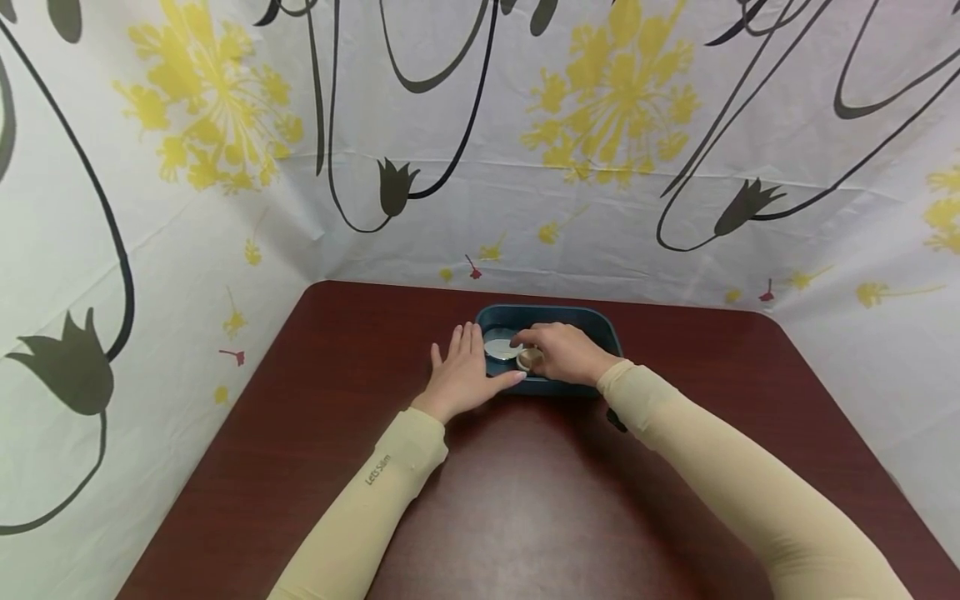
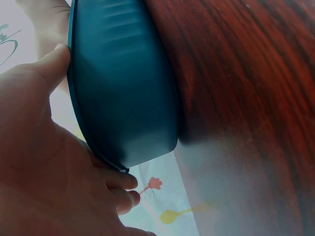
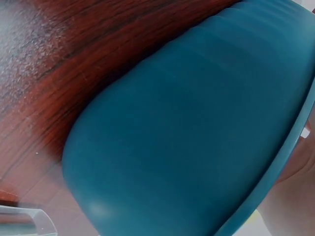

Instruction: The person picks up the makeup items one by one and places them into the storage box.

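A blue plastic bin [image 1: 555, 389] stands near the far edge of the table. Along its left end lies my left hand [image 1: 459, 377], fingers stretched out past the rim and thumb against the near rim. My right hand [image 1: 567, 353] reaches over the near side into the bin, fingers bent around a small round beige item with a pale rim [image 1: 527, 361]. Just left of that item, a round silvery-white disc [image 1: 501, 348] lies inside the bin. The right wrist view has the bin's outer wall [image 3: 182, 123] across it, which hides the right fingers.
The dark red wooden table [image 1: 547, 500] has rounded far corners. Behind and beside it hangs a white patterned cloth [image 1: 480, 125]. A clear curved plastic edge [image 3: 29, 219] shows at the lower left of the right wrist view.
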Demonstrator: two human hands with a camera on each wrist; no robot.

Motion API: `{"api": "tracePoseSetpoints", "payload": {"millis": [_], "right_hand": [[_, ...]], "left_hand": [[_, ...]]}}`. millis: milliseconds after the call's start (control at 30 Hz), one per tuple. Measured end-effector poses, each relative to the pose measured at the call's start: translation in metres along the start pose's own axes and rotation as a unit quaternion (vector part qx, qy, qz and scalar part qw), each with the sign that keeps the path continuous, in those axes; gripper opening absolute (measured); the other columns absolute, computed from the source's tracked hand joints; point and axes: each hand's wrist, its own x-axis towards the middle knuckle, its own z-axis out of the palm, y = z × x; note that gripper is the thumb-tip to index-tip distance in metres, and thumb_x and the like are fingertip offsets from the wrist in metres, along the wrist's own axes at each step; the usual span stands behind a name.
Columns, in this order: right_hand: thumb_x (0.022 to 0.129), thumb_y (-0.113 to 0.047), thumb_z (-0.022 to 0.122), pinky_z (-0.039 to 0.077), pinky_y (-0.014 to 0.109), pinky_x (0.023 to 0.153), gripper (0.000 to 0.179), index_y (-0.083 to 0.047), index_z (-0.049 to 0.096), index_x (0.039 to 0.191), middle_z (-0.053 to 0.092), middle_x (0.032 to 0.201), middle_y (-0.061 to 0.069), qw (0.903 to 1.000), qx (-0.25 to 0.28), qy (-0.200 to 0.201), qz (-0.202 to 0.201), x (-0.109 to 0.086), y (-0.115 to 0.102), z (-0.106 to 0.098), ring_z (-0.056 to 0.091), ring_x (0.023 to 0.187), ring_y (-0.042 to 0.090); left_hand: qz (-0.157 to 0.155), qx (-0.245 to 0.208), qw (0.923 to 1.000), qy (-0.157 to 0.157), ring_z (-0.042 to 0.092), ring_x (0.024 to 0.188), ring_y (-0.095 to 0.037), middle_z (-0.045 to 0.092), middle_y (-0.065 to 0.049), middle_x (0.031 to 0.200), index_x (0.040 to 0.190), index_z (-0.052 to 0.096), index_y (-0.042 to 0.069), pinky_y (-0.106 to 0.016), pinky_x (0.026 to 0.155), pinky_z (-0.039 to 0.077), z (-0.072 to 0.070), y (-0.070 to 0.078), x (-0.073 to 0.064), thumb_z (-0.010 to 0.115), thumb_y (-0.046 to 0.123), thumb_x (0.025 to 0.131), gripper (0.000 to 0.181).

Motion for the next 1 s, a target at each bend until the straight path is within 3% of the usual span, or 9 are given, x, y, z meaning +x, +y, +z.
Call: {"api": "tracePoseSetpoints", "payload": {"millis": [467, 1000], "right_hand": [[0.094, -0.025, 0.074, 0.057, 0.044, 0.083, 0.038, -0.018, 0.069, 0.13, 0.069, 0.112, 0.003, 0.9998, -0.012, -0.013, 0.01, 0.007, 0.003, 0.006, 0.068, 0.095, 0.021], [0.095, -0.018, 0.073, 0.056, 0.044, 0.086, 0.035, -0.013, 0.069, 0.129, 0.07, 0.114, 0.007, 0.9997, 0.013, -0.018, 0.004, 0.011, -0.002, 0.003, 0.069, 0.098, 0.025]], "left_hand": [[0.004, -0.008, 1.0, 0.004, -0.003, 0.154, -0.028, 0.005, -0.013, 0.168, 0.162, 0.006, 0.006, -0.065, 0.116, 0.0, 0.0, -0.001, -0.001, 0.047, 0.086, 0.082, 0.12], [0.01, 0.0, 0.9999, 0.006, 0.002, 0.154, -0.032, 0.006, -0.014, 0.168, 0.162, 0.008, 0.004, -0.066, 0.115, 0.001, 0.001, -0.003, 0.001, 0.046, 0.086, 0.083, 0.12]]}}
